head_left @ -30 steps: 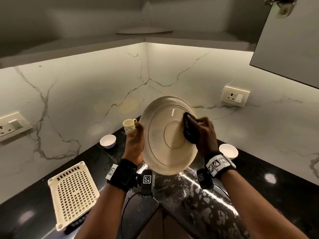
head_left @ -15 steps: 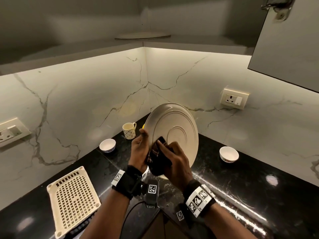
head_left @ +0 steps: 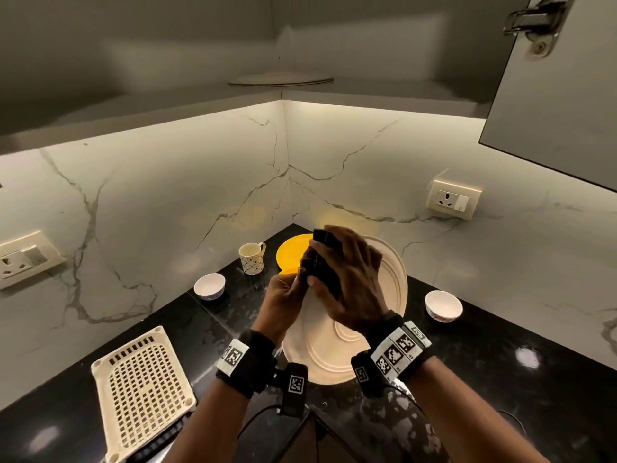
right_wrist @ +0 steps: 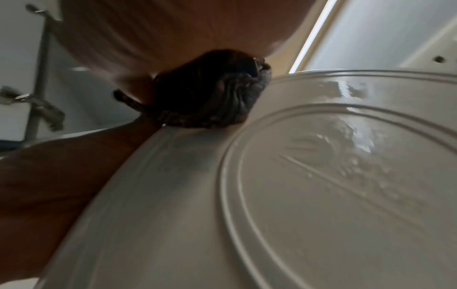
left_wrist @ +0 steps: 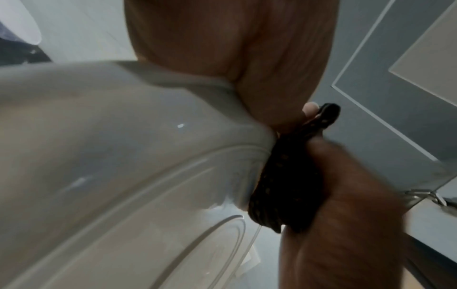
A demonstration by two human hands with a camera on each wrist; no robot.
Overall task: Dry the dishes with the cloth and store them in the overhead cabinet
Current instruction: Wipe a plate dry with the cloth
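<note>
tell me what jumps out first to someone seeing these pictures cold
The large cream plate held tilted above the black counter in the middle of the head view, with the left hand gripping its left rim and the right hand pressing a dark cloth against it. Behind the hands, a bright yellow plate lies in the corner under the lit marble wall.

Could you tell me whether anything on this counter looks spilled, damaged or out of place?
Nothing stands out. The left hand grips the cream round plate while the right hand rubs the dark cloth on it; the patterned mug stands upright.
</note>
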